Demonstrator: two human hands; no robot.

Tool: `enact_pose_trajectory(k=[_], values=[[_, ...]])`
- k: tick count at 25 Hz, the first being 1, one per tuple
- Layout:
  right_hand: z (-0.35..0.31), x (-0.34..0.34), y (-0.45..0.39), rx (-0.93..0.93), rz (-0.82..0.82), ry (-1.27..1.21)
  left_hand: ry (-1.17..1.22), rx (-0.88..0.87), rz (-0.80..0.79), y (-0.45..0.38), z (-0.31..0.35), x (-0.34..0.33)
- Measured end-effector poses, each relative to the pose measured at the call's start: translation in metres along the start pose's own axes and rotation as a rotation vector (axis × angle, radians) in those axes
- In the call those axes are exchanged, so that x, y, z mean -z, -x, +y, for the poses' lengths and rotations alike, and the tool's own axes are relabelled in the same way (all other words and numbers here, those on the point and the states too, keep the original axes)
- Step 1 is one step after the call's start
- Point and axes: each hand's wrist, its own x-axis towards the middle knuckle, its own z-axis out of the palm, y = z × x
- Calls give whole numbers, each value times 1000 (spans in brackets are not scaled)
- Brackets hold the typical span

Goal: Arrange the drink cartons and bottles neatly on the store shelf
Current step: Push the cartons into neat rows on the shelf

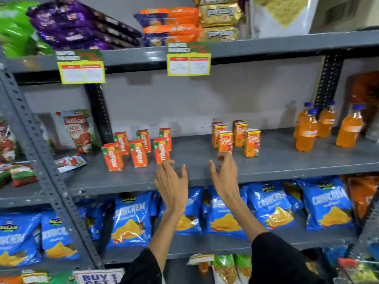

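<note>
On the grey middle shelf (194, 175) stand several orange drink cartons with green tops (139, 153) in two rows at the left. Several orange-and-red "Real" cartons (238, 138) stand right of centre. Several orange soda bottles (306, 132) with blue caps stand at the far right. My left hand (172, 181) is open, empty, just in front of the nearest left carton (162, 150). My right hand (224, 173) is open too, fingers curled just below the front "Real" carton (225, 142), touching nothing that I can tell.
Ketchup pouches (81, 130) lean at the shelf's left end beside a slotted upright post (49, 175). Blue chip bags (131, 220) fill the shelf below. Biscuit packs (180, 25) lie on the shelf above, with yellow price tags (188, 62) hanging from its edge.
</note>
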Motion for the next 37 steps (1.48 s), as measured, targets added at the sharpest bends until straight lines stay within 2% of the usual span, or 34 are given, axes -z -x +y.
enact_pose_trajectory(k=[5, 10, 12, 17, 24, 31, 35, 37], values=[[68, 80, -56, -108, 11, 115, 181, 54, -154, 31, 96, -54], [81, 88, -90, -265, -107, 193, 80, 139, -261, 16, 116, -83], [98, 99, -116, -314, -203, 231, -24, 181, -269, 16, 151, -107], [93, 84, -118, -320, -270, 380, -254, 196, -265, 9, 149, -126], [92, 84, -114, -210, -272, 449, -257, 159, -202, 10, 143, -129], [93, 83, -115, -227, -286, 455, -277, 165, -226, 8, 143, -130], [95, 92, -109, -241, -207, 298, -225, 182, -237, 15, 143, -123], [101, 103, -104, -207, -137, 145, -167, 167, -159, 26, 147, -113]])
